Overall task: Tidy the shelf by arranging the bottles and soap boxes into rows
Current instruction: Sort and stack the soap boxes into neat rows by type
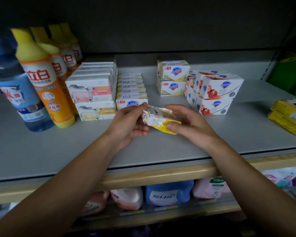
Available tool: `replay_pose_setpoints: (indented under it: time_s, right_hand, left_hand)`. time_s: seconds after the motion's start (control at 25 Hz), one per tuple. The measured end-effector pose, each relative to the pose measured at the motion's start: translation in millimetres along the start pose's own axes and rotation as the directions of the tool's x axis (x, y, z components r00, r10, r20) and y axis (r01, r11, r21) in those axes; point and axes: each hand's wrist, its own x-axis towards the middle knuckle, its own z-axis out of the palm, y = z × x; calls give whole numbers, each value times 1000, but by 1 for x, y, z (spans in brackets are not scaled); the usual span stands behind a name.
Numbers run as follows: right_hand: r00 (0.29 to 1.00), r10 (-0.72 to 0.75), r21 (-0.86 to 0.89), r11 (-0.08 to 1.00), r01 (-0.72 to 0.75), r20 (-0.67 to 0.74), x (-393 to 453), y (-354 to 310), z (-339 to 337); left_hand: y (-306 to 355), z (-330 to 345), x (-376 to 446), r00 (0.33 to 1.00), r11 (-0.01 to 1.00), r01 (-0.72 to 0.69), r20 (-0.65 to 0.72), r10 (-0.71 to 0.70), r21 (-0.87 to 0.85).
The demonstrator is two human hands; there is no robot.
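Observation:
Both hands hold one crumpled, torn white-and-yellow soap box point(158, 118) above the front middle of the grey shelf point(58, 151). My left hand point(129, 123) grips its left end, my right hand point(189, 124) its right end. Behind them a row of white-and-yellow soap boxes point(132, 93) runs back. Left of that row stand stacked sheep-print soap boxes point(92, 91). Two yellow-trimmed boxes point(173, 77) are stacked at the back. Red-and-white soap boxes point(215, 93) sit crookedly to the right. Orange bottles with yellow caps point(46, 82) line up at the left.
A blue bottle point(22, 98) stands at the far left front. Yellow soap packs point(289, 117) lie at the right edge of the shelf, with green packages point(290, 74) behind them. Detergent pouches and a blue jug point(168, 193) fill the lower shelf.

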Motion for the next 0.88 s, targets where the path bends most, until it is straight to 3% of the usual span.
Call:
replay_pose_setpoints:
  time_s: [0.24, 0.32, 0.44, 0.52, 0.6, 0.64, 0.68, 0.72, 0.76, 0.8, 0.84, 0.88]
  right_hand:
    - [1000, 3, -70, 998, -2, 13, -5, -2, 2]
    - [998, -48, -270, 961, 57, 40, -10, -8, -3]
    - [979, -169, -589, 782, 202, 113, -18, -20, -15]
    - [983, -179, -625, 763, 168, 45, -30, -27, -29]
    - [980, -168, -572, 816, 79, -103, -45, -31, -48]
    - [969, -162, -538, 842, 38, -185, -53, -32, -60]
    - [953, -156, -509, 861, 2, -259, -60, -33, -73]
    - [935, -148, -487, 873, -30, -322, -67, -34, -88]
    - [916, -142, -474, 879, -58, -375, -75, -35, -104]
    - [894, -140, -472, 877, -88, -426, -82, -35, -120]
    - [866, -142, -484, 866, -125, -479, -90, -35, -137]
    - [832, -151, -504, 847, -171, -534, -97, -37, -154]
  left_hand:
    - [1, 0, -5, 999, 999, -38, 28, 38, 3]
    - [1, -1, -6, 987, 987, -141, 88, 135, 73]
    - [2, 9, -11, 938, 950, -281, 248, 242, 135]
    - [5, 24, -14, 923, 958, -273, 305, 235, 88]
    - [6, 44, -12, 931, 972, -232, 299, 211, 33]
    - [5, 55, -10, 934, 961, -262, 274, 229, 90]
    - [1, 64, -7, 921, 902, -352, 262, 287, 249]
    - [-5, 73, -2, 878, 743, -476, 308, 367, 471]
    - [-13, 81, 0, 825, 489, -561, 406, 393, 668]
    - [-21, 88, 0, 790, 248, -595, 498, 358, 765]
    - [-28, 94, 0, 785, 94, -592, 545, 296, 801]
    - [-34, 98, 1, 794, 18, -577, 556, 244, 816]
